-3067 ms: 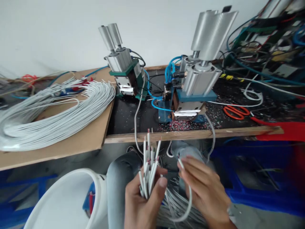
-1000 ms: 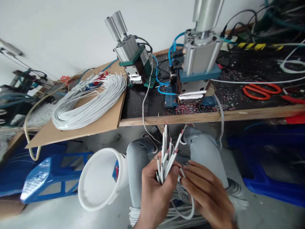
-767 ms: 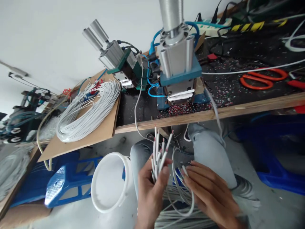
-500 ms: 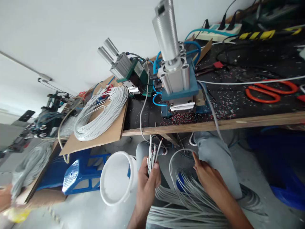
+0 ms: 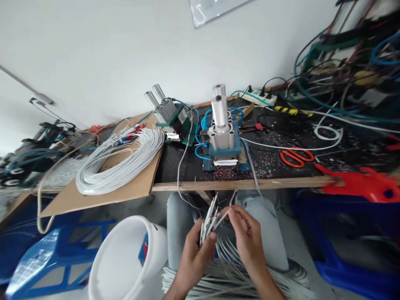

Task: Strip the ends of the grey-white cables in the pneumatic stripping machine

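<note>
My left hand [image 5: 197, 250] is closed around a bunch of white cables [image 5: 208, 221], their cut ends pointing up with small dark and red tips. Close beside it, my right hand [image 5: 245, 229] pinches the end of one cable [image 5: 223, 217] against the bunch. Below both hands, a large bundle of grey-white cables [image 5: 218, 281] lies across my lap and trails to either side. In front of me on the bench stands a pneumatic machine [image 5: 223, 139] with a silver cylinder and blue base.
A second pneumatic machine [image 5: 171, 118] stands left of the first. A coil of white cable [image 5: 125, 175] rests on cardboard [image 5: 137, 189]. Red-handled scissors [image 5: 296, 157] and a red tool [image 5: 362, 183] lie right. A white bucket [image 5: 104, 254] and blue stool [image 5: 37, 262] are lower left.
My right hand has moved left to the bunch, bringing a cable end to it. My left hand still grips the bunch. The camera view has shifted, showing more of the bench's right side.
</note>
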`<state>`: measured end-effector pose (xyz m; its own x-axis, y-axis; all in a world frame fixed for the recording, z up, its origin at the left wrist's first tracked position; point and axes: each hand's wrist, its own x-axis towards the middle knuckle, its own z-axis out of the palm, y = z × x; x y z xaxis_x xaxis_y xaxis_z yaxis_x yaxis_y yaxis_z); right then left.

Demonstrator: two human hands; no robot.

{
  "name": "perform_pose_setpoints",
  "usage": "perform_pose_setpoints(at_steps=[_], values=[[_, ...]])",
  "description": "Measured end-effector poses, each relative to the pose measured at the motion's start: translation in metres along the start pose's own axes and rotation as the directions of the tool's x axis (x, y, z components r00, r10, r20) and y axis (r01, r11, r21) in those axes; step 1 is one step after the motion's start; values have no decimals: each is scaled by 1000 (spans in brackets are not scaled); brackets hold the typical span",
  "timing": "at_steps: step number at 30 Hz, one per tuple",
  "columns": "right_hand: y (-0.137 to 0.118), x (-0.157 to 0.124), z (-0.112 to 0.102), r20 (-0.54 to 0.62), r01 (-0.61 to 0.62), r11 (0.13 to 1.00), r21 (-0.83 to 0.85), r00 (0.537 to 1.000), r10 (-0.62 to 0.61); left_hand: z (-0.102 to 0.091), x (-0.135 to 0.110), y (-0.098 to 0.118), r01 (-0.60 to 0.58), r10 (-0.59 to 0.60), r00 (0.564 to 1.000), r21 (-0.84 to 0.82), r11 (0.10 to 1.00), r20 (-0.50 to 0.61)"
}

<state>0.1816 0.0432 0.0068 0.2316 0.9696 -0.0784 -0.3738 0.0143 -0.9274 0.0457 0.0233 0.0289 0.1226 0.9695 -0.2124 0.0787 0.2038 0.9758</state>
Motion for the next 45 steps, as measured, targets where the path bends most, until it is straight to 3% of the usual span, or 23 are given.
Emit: perform_pose_setpoints(at_steps=[3,6,9,12,15,25,28,30,34,36,38,40,42,43,45], values=[[6,-7,3,-76,-13,994,108,997,21,-8,3,1,-146,148,985,22,989,-94],[9,-15,2,21,-133,978,160,991,131,-21,5,6,2,-11,996,-115,993,-84],[11,-27,6,138,-191,982,4,972,189,-31,6,8,104,-100,994,-134,986,33],[12,-38,19,162,-101,960,-261,976,146,-38,8,7,24,-14,996,-115,993,85],[14,-41,35,164,-42,910,-413,979,120,-47,12,5,1,10,998,-152,988,69],[30,-27,67,313,129,806,-577,947,72,-83,24,4,37,-41,998,-102,994,-46],[26,-25,68,416,240,761,-603,909,42,-87,20,2,26,-31,997,-82,996,-67],[19,-23,62,510,335,713,-616,860,36,-88,18,0,19,-20,999,-57,998,-31],[-5,-11,39,712,592,485,-643,696,93,-86,17,-1,-41,22,984,104,994,176],[-13,-6,27,761,665,416,-620,640,111,-83,18,-1,-95,42,961,184,978,273],[-10,-5,21,740,611,489,-622,663,113,-77,19,-2,-92,33,962,207,974,271],[3,-11,21,628,438,647,-624,774,82,-69,19,-4,-43,15,984,158,987,178],[24,-23,24,430,237,796,-558,902,33,-61,17,-8,-7,1,998,89,996,69],[34,-29,26,324,156,848,-506,946,19,-57,15,-10,1,-3,1000,58,998,29],[50,-38,28,202,57,906,-420,979,32,-53,12,-15,22,-22,1000,24,999,-10]])
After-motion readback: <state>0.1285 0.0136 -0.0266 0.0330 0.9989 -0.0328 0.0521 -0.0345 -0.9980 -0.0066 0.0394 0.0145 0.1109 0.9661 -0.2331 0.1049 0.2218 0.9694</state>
